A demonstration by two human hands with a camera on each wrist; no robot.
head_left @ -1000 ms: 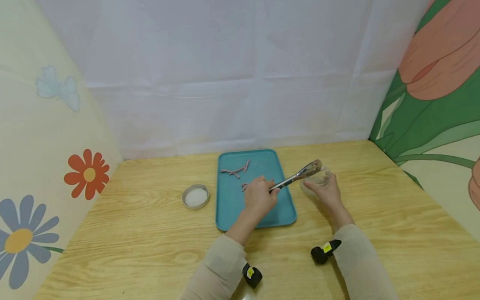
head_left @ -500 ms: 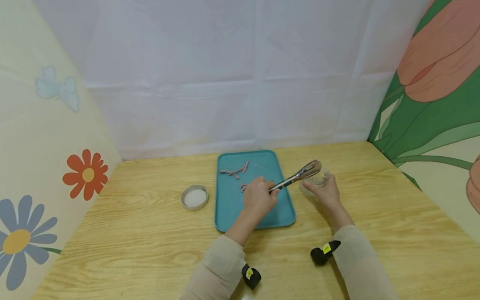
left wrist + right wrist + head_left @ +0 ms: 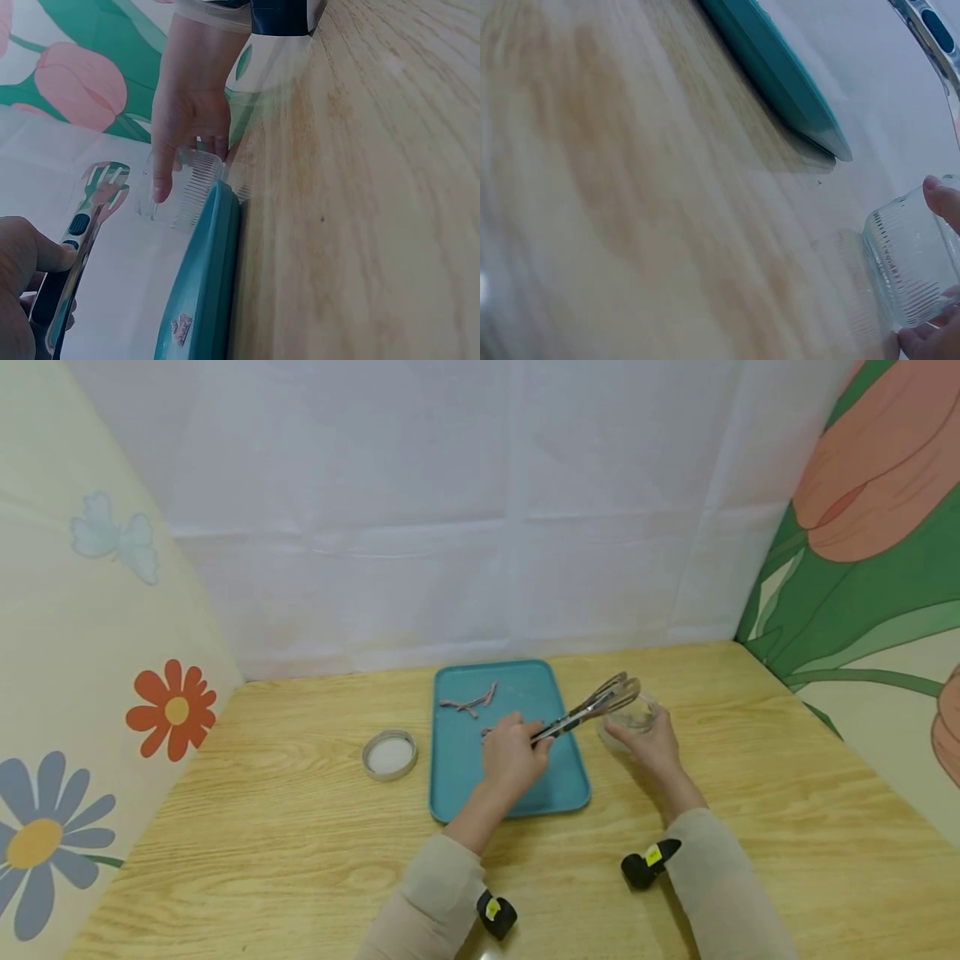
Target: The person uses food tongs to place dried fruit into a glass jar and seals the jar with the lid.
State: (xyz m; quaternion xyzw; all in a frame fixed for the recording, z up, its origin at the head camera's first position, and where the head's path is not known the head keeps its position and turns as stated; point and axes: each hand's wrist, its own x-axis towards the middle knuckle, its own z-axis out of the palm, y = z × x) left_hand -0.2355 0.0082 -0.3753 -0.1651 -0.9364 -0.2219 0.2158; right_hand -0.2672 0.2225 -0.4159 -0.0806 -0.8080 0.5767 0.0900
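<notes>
My left hand [image 3: 513, 756] grips a pair of metal tongs [image 3: 573, 718] with dark handle panels, above the teal tray [image 3: 517, 789]. The slotted tong heads stand apart from each other and overlap the rim of a clear glass jar [image 3: 904, 259] in the head view. My right hand [image 3: 660, 747] holds this ribbed, lidless jar at the tray's right side, thumb on one side and fingers on the other. Thin pinkish strips [image 3: 471, 703] lie at the back of the tray. Another pinkish piece [image 3: 181, 330] on the tray is mostly hidden behind my left hand.
A round lid [image 3: 390, 755] with a pale inside lies left of the tray on the wood-grain table [image 3: 300, 827]. A white cloth [image 3: 375, 568] hangs at the back, and flower-printed panels [image 3: 877, 610] stand on both sides.
The tong heads have spread apart, one shifting up and left. My left hand has moved slightly left with the tongs. The right hand and jar have stayed nearly still.
</notes>
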